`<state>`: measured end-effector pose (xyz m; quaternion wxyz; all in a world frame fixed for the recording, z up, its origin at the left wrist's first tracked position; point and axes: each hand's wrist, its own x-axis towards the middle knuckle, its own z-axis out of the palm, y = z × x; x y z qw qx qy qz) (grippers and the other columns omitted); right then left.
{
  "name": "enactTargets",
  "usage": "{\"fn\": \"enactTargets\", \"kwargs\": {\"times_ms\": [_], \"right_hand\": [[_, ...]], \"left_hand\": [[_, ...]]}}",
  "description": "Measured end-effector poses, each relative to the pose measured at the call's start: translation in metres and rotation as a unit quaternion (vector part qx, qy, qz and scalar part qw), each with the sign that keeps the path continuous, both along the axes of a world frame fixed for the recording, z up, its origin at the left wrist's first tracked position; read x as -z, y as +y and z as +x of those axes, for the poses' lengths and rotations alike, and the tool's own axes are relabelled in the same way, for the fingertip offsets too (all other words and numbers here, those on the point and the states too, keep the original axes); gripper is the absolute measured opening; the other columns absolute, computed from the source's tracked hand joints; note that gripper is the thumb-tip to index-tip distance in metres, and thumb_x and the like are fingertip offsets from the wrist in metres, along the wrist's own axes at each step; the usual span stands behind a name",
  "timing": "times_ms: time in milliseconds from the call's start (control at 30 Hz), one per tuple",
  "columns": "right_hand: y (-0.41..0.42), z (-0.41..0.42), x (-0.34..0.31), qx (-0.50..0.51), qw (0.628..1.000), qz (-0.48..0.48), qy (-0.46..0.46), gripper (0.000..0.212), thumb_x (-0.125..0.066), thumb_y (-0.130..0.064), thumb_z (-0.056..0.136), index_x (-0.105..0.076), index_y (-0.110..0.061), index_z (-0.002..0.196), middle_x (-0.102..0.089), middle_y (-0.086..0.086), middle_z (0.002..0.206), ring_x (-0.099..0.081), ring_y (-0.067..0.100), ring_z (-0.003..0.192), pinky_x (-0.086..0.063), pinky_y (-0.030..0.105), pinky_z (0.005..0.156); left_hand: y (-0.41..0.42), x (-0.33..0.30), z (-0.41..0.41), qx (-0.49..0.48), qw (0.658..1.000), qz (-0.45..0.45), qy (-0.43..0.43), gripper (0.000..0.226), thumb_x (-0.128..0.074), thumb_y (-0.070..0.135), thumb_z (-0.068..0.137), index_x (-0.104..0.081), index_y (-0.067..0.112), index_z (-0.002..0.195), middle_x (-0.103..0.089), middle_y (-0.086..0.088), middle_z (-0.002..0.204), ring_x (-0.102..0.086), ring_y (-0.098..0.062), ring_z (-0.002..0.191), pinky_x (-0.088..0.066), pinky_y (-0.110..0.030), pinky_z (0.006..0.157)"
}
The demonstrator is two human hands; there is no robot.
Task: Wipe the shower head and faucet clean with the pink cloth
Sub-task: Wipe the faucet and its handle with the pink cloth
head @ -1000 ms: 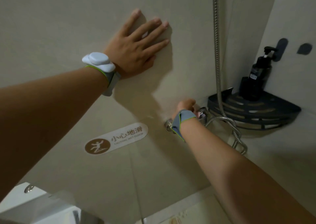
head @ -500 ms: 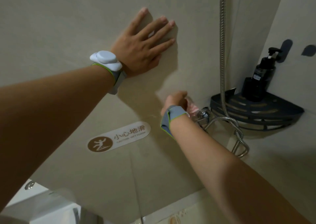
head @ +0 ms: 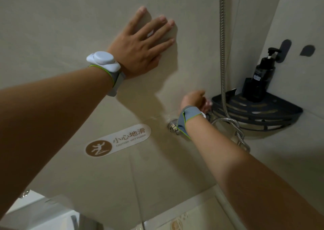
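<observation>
My left hand lies flat on the beige wall, fingers spread, holding nothing. My right hand is curled on the pink cloth, of which only a small pale-pink edge shows past the fingers. It presses the cloth on the chrome faucet, mounted low on the wall; my wrist hides most of the faucet. The metal shower hose runs up the wall and loops below the faucet. The shower head is out of view.
A black corner shelf with a dark pump bottle sits just right of the faucet. A wet-floor caution sticker is on the wall to the left. A white fixture shows at bottom left.
My right hand has shifted with the cloth along the faucet, left and then back right toward the shelf. My left hand stays pressed on the wall.
</observation>
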<state>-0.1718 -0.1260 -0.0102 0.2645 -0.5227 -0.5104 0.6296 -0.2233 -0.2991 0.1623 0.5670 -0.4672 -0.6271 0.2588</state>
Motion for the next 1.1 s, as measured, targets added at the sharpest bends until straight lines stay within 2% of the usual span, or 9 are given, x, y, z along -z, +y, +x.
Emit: {"fn": "enactTargets", "kwargs": {"times_ms": [67,167,400,567,767,900,1000,1067,1100], "right_hand": [[-0.002,0.004,-0.007,-0.024,0.995,0.089,-0.042,0.058,-0.031,-0.032,0.105,-0.038,0.01,0.145,-0.038,0.028,0.153,-0.034,0.038,0.144,-0.01,0.041,0.115],[-0.006,0.013,0.01,-0.135,0.966,0.19,-0.113,0.053,-0.029,-0.028,0.105,-0.044,0.011,0.138,-0.043,0.03,0.148,-0.04,0.038,0.139,-0.022,0.043,0.116],[-0.013,0.026,0.042,-0.262,0.898,0.269,-0.229,0.058,-0.027,-0.032,0.105,-0.039,0.011,0.142,-0.04,0.029,0.151,-0.035,0.04,0.141,-0.022,0.043,0.118],[-0.045,0.049,0.053,-0.372,0.838,0.352,-0.191,0.038,-0.031,-0.013,0.101,-0.051,0.002,0.129,-0.051,0.033,0.135,-0.049,0.046,0.126,-0.038,0.049,0.104],[-0.114,0.087,0.081,-0.393,0.78,0.452,-0.181,0.051,-0.031,-0.034,0.099,-0.056,0.001,0.125,-0.058,0.025,0.128,-0.043,0.038,0.129,-0.015,0.05,0.121],[-0.151,0.085,0.08,-0.396,0.855,0.334,0.008,0.035,-0.036,-0.007,0.099,-0.057,0.013,0.117,-0.054,0.039,0.124,-0.049,0.049,0.118,-0.034,0.055,0.11],[-0.185,0.076,0.058,-0.366,0.894,0.244,0.087,0.05,-0.029,-0.021,0.101,-0.04,0.018,0.131,-0.042,0.038,0.136,-0.04,0.045,0.128,-0.028,0.051,0.111],[-0.206,0.064,0.055,-0.378,0.859,0.337,0.074,0.06,-0.021,-0.028,0.095,-0.045,0.013,0.13,-0.042,0.038,0.138,-0.035,0.049,0.133,-0.025,0.055,0.115],[-0.213,0.06,0.059,-0.391,0.804,0.447,0.034,0.061,-0.021,-0.028,0.092,-0.051,0.013,0.127,-0.044,0.04,0.138,-0.032,0.054,0.136,-0.022,0.06,0.117]], "left_hand": [[0.0,0.0,-0.001,0.004,1.0,0.005,0.006,0.05,-0.037,0.035,0.109,-0.043,0.021,0.156,-0.033,-0.012,0.167,-0.035,-0.035,0.153,-0.029,-0.069,0.12],[0.0,0.001,-0.003,0.008,1.0,0.012,0.021,0.049,-0.04,0.036,0.108,-0.045,0.022,0.155,-0.035,-0.011,0.167,-0.036,-0.034,0.153,-0.031,-0.067,0.119],[-0.004,0.002,-0.006,-0.007,1.0,0.006,0.028,0.05,-0.038,0.036,0.108,-0.043,0.023,0.156,-0.035,-0.011,0.167,-0.038,-0.034,0.152,-0.032,-0.068,0.119],[-0.002,-0.001,0.0,-0.027,1.0,-0.011,0.009,0.05,-0.035,0.035,0.108,-0.043,0.022,0.155,-0.033,-0.013,0.167,-0.035,-0.036,0.153,-0.03,-0.07,0.119],[-0.003,-0.001,0.0,-0.028,0.999,-0.011,0.017,0.049,-0.037,0.035,0.107,-0.045,0.021,0.154,-0.035,-0.014,0.167,-0.037,-0.036,0.152,-0.031,-0.07,0.118],[-0.003,-0.001,-0.001,-0.033,0.999,-0.012,0.018,0.05,-0.037,0.035,0.108,-0.044,0.021,0.155,-0.034,-0.014,0.167,-0.036,-0.037,0.153,-0.03,-0.07,0.118],[-0.006,0.003,0.001,-0.041,0.999,-0.016,0.01,0.049,-0.034,0.034,0.108,-0.043,0.022,0.155,-0.034,-0.012,0.167,-0.035,-0.036,0.153,-0.027,-0.068,0.121],[-0.007,0.003,0.003,-0.052,0.998,-0.018,-0.007,0.049,-0.032,0.034,0.108,-0.042,0.022,0.155,-0.031,-0.011,0.169,-0.033,-0.035,0.154,-0.026,-0.067,0.122],[-0.008,0.002,0.003,-0.057,0.998,-0.018,-0.021,0.05,-0.031,0.035,0.109,-0.04,0.022,0.156,-0.029,-0.011,0.169,-0.031,-0.035,0.155,-0.026,-0.067,0.122]]}}
